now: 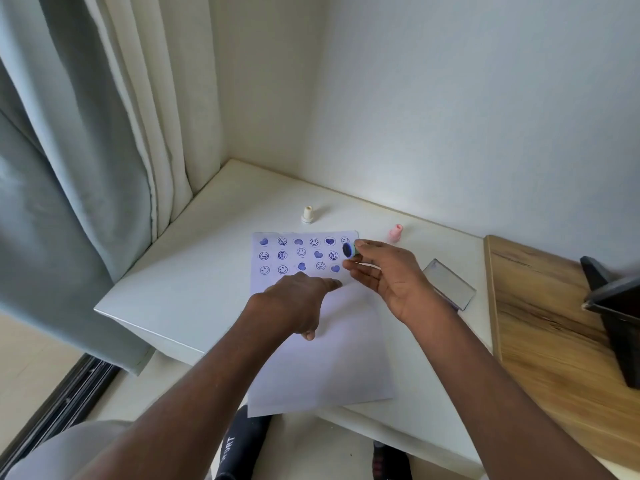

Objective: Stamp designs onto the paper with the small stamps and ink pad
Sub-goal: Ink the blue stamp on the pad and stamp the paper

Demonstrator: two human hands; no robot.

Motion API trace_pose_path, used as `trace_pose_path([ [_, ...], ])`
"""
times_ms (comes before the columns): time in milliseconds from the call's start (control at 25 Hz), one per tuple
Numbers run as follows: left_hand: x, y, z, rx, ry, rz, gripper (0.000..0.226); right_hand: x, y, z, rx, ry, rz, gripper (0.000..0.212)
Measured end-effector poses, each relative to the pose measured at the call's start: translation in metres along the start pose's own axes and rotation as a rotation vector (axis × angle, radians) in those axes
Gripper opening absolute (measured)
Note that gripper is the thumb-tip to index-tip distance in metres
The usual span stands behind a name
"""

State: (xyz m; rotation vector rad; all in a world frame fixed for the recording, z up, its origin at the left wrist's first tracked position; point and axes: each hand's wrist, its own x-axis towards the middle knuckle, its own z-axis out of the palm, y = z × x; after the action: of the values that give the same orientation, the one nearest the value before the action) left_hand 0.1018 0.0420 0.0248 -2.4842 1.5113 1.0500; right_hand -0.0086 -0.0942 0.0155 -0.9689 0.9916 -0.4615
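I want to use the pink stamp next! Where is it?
The pink stamp stands on the white table, up and to the right of the paper, just beyond the right hand.

Grey curtain, wooden board (black bin)

White corner walls; grey-green curtain at left; white table; wood-grain desk adj. at right.

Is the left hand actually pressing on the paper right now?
Touching. In the head view the left hand lies palm-down on the paper, fingers spread flat with no gap or shadow beneath, while the right hand holds the green stamp above the sheet.
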Motion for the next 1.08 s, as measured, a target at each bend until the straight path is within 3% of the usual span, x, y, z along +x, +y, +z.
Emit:
trace_pose_path([
  [120, 0.000, -0.003, -0.001, -0.006, -0.009, 0.006, 0.105, 0.008, 0.010, -0.002, -0.353, 0.229, -0.207, 0.009],
  [440, -0.001, -0.001, -0.004, -0.002, -0.021, 0.013, 0.104, 0.007, 0.028, 0.002, -0.861, 0.424, -0.574, 0.020],
  [680, -0.002, 0.002, -0.006, -0.011, -0.026, 0.004, 0.104, 0.009, 0.037, 0.001, -1.044, 0.434, -0.702, 0.027],
  [1080, -0.004, 0.003, -0.007, -0.018, -0.019, 0.000, 0.103, 0.010, 0.041, 0.002, -1.139, 0.413, -0.745, 0.025],
])
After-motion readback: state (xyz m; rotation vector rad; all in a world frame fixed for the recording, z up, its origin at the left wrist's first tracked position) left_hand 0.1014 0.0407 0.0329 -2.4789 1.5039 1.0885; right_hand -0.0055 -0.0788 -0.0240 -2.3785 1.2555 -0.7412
